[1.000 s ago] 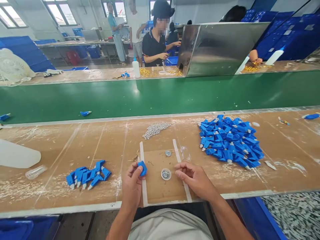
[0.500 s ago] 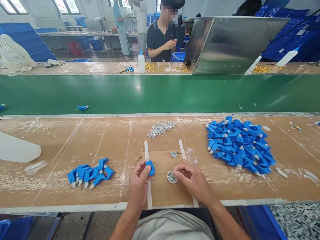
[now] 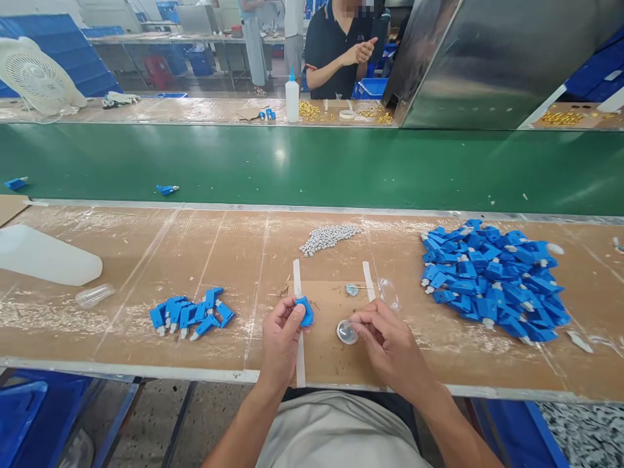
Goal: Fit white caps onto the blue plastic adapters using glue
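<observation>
My left hand (image 3: pixel 283 331) pinches a small blue plastic piece (image 3: pixel 305 312) between thumb and fingers, above the brown board. To its right lies a small round dish (image 3: pixel 346 332) with something clear and shiny in it. At the dish's right rim my right hand (image 3: pixel 387 338) is closed in a pinch; what its fingertips hold, if anything, I cannot make out. A light-blue blob on a thin stick (image 3: pixel 351 289) lies beyond the dish. Further back is a heap of small grey pellets (image 3: pixel 327 238).
Many blue pieces are heaped (image 3: pixel 492 279) on the right; a smaller group (image 3: pixel 192 315) lies left. A white bottle (image 3: pixel 51 255) and clear tube (image 3: pixel 95 296) rest at far left. Beyond runs a green belt (image 3: pixel 292 162). A co-worker (image 3: pixel 341 52) stands across it.
The camera view has tipped down and turned slightly left, so the scene sits higher and further right. My left hand still holds the blue piece; my right stays at the dish.
</observation>
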Available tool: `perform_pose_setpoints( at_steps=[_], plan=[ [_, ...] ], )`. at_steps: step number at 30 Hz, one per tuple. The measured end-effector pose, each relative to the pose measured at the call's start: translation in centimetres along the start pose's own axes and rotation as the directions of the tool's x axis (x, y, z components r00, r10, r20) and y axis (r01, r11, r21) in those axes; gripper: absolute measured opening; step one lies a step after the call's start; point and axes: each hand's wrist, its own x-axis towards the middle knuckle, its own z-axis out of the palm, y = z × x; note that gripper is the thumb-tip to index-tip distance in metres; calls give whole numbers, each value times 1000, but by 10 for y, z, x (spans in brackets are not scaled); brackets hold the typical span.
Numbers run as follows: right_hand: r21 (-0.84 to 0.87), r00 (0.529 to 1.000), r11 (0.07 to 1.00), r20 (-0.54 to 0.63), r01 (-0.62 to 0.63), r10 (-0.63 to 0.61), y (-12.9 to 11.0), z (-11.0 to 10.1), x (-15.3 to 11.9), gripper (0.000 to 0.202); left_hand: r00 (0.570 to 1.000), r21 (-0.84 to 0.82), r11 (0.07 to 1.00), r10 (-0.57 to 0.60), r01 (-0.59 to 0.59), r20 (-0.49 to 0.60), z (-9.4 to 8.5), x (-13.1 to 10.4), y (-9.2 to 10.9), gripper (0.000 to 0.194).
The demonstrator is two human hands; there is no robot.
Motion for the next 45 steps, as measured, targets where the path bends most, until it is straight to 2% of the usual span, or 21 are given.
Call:
perform_pose_setpoints(
  at_steps=[5,9,13,16,18,20,24,26,31,39,45],
  plan=[
    [-30,997,1000,73,-7,9,-4,-1,4,20,1000,-19,1000,2,-1,14,1,-2,1,17],
    [-5,985,992,111,-129,129,-4,-7,4,22,1000,-52,999,-16,17,16,6,-6,6,16],
    [239,956,926,59,-293,287,9,-14,2,22,990,-119,986,-109,119,88,14,-12,17,17],
    [486,939,817,27,-311,342,13,-19,1,21,948,-186,938,-259,292,182,19,-16,24,19],
    [578,947,776,-20,-252,322,7,-23,2,17,913,-199,901,-341,385,223,23,-18,27,21],
    [586,951,791,-104,-177,290,-6,-27,3,13,884,-189,877,-390,442,258,28,-19,29,21],
    [426,931,903,-304,-58,204,-38,-27,4,7,848,-142,864,-422,484,322,36,-21,28,24],
    [346,928,938,-344,-17,143,-49,-26,4,6,839,-124,862,-430,491,332,38,-23,26,26],
    [242,945,966,-326,91,-8,-56,-21,4,10,837,-110,858,-448,501,314,37,-26,21,26],
    [234,960,969,-281,84,-15,-47,-15,3,14,842,-109,871,-421,479,339,35,-26,18,23],
    [123,944,971,-287,203,-161,-45,-13,5,19,842,-107,873,-416,476,344,37,-26,21,23]
  ],
)
